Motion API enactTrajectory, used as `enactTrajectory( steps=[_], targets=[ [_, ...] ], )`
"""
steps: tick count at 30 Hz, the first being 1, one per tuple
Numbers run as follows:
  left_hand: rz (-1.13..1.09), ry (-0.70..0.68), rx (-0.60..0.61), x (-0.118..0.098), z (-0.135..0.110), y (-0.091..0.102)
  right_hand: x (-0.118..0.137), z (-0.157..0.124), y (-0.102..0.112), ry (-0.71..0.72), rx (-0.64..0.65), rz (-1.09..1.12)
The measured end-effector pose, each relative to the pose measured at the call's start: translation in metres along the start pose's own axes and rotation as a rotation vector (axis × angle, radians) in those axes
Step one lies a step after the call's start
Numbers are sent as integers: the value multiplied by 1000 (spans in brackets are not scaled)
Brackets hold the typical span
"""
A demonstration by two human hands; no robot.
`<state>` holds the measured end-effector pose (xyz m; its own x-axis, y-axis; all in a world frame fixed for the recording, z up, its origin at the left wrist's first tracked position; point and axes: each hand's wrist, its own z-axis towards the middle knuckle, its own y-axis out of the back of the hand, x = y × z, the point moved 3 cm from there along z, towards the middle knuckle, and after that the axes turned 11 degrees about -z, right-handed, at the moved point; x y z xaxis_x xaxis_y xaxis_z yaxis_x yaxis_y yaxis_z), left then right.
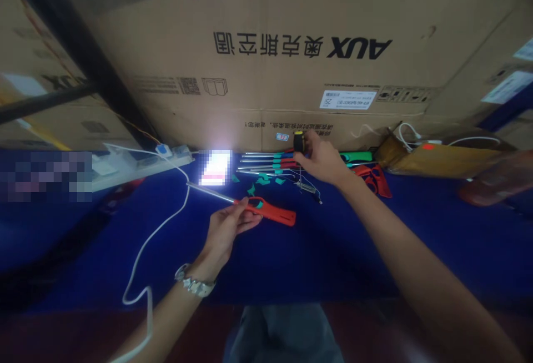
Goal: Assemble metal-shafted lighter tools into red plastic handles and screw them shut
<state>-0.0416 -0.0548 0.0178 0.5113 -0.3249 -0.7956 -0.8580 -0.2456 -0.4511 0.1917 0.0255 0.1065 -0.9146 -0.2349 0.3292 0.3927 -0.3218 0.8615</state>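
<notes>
My left hand [231, 224] is closed around a red long-necked lighter [277, 214], whose metal tube points up and left. A green trigger piece shows near the thumb. Farther right, my right hand [322, 157] grips a screwdriver [298, 142] by its black and yellow handle, its shaft directed downward. Behind and below that hand lie several more long lighters [287, 161] in a row, partly covered by the fingers. Small green plastic pieces [263, 179] are scattered on the blue cloth. Under the screwdriver lies a small metal part with thin wires [308, 187].
A large cardboard box [266, 69] forms the back wall. A bright, blurred-out panel [215, 167] stands left of the lighters. White cable [144, 246] crosses the cloth from a power strip [179, 156]. Red casing parts [377, 181] and an open brown carton [443, 157] lie at right.
</notes>
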Motion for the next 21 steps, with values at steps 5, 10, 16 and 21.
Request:
enactTrajectory(
  steps=[5, 10, 16, 21],
  targets=[
    [49, 25, 25, 2, 7, -14, -13, -16, -23, -102, -79, 692],
    [74, 39, 38, 4, 11, -26, -22, -46, -28, -66, -170, 655],
    [96, 76, 45, 6, 18, -33, -36, -60, -31, -58, -130, 557],
    [78, 143, 45, 6, 22, -32, -40, -58, -40, -94, -108, 624]
  ],
)
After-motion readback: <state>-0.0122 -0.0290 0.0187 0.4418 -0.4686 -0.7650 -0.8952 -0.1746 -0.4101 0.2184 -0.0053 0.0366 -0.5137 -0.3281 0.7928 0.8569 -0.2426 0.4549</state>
